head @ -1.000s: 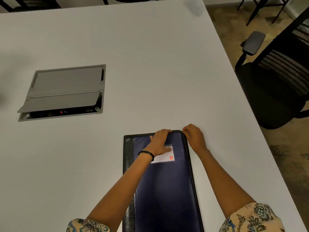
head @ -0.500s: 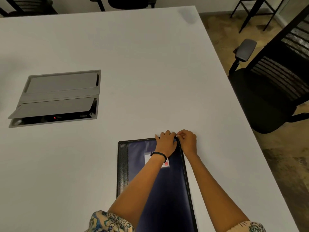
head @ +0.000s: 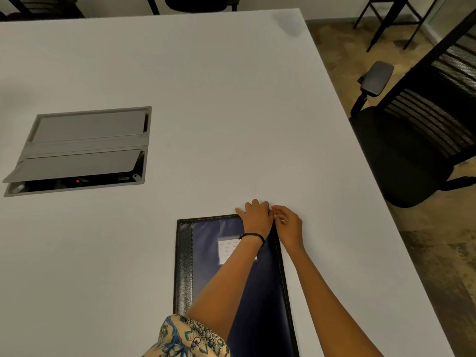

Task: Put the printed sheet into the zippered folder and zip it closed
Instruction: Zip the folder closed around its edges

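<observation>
The zippered folder (head: 206, 243) lies flat near the table's front edge, dark blue with a black spine on its left and a white label pocket (head: 228, 249) on the cover. My left hand (head: 256, 217) presses flat on the folder's far right corner. My right hand (head: 288, 224) sits just right of that corner, fingertips pinched together at the folder's edge where the zip runs; the zip pull itself is hidden by my fingers. The printed sheet is not visible.
A grey cable hatch (head: 79, 150) is set into the white table (head: 231, 112) at the left, its lid partly raised. A black office chair (head: 417, 140) stands beyond the table's right edge. More chairs stand past the far edge.
My right hand slid in from the folder's right side to its far right corner, meeting the left hand. The view has shifted, so the folder sits lower and further left.
</observation>
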`<action>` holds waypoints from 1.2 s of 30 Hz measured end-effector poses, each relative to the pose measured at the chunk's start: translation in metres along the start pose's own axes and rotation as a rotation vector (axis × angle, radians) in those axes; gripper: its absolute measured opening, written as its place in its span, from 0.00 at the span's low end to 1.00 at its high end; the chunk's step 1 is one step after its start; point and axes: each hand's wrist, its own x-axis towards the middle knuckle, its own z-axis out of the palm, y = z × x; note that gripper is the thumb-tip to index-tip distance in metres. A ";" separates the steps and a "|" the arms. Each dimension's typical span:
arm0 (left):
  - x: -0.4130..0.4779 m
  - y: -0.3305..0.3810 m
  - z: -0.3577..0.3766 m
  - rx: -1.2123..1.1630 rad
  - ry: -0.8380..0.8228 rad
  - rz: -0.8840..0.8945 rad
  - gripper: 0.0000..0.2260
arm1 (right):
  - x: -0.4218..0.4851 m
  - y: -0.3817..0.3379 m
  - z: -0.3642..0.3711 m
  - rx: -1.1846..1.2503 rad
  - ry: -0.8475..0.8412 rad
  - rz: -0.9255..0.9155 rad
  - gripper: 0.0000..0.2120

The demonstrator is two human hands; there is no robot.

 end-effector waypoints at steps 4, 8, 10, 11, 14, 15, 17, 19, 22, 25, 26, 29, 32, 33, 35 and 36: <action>0.004 0.002 -0.005 -0.029 -0.014 -0.025 0.12 | -0.013 -0.003 0.012 0.079 0.060 0.114 0.12; 0.005 0.002 -0.010 -0.136 0.038 -0.038 0.10 | -0.021 -0.005 0.021 0.066 0.073 0.133 0.06; 0.004 0.002 -0.010 -0.174 0.063 -0.044 0.10 | -0.017 -0.004 0.019 0.021 0.038 0.161 0.05; 0.003 0.002 -0.011 -0.183 0.067 -0.046 0.09 | -0.013 -0.004 0.017 -0.004 0.010 0.185 0.05; 0.003 0.001 -0.013 -0.233 0.068 -0.056 0.06 | -0.001 -0.004 0.010 -0.060 -0.078 0.230 0.04; 0.003 0.001 -0.013 -0.253 0.070 -0.061 0.06 | 0.001 -0.003 0.008 -0.068 -0.095 0.236 0.05; 0.003 0.000 -0.013 -0.289 0.086 -0.067 0.06 | 0.002 -0.003 0.006 -0.069 -0.100 0.240 0.05; 0.002 -0.003 -0.013 -0.344 0.109 -0.073 0.07 | 0.001 -0.003 0.007 -0.064 -0.090 0.240 0.06; 0.001 -0.007 -0.013 -0.392 0.134 -0.091 0.07 | 0.000 -0.003 0.007 -0.067 -0.086 0.243 0.06; 0.000 -0.007 -0.013 -0.431 0.144 -0.112 0.07 | -0.001 -0.003 0.006 -0.069 -0.087 0.247 0.06; -0.001 -0.008 -0.014 -0.442 0.146 -0.118 0.07 | -0.001 -0.003 0.006 -0.067 -0.088 0.247 0.06; 0.000 -0.010 -0.014 -0.462 0.157 -0.135 0.06 | -0.001 -0.002 0.005 -0.065 -0.089 0.245 0.06; -0.001 -0.011 -0.014 -0.457 0.174 -0.149 0.06 | -0.001 -0.003 0.005 -0.061 -0.094 0.251 0.06; -0.001 -0.011 -0.014 -0.456 0.182 -0.157 0.07 | -0.001 -0.003 0.005 -0.058 -0.095 0.253 0.06; 0.001 -0.012 -0.014 -0.460 0.193 -0.172 0.07 | -0.002 -0.004 0.005 -0.059 -0.094 0.253 0.06; 0.001 -0.012 -0.014 -0.455 0.189 -0.174 0.07 | -0.002 -0.004 0.005 -0.059 -0.093 0.253 0.06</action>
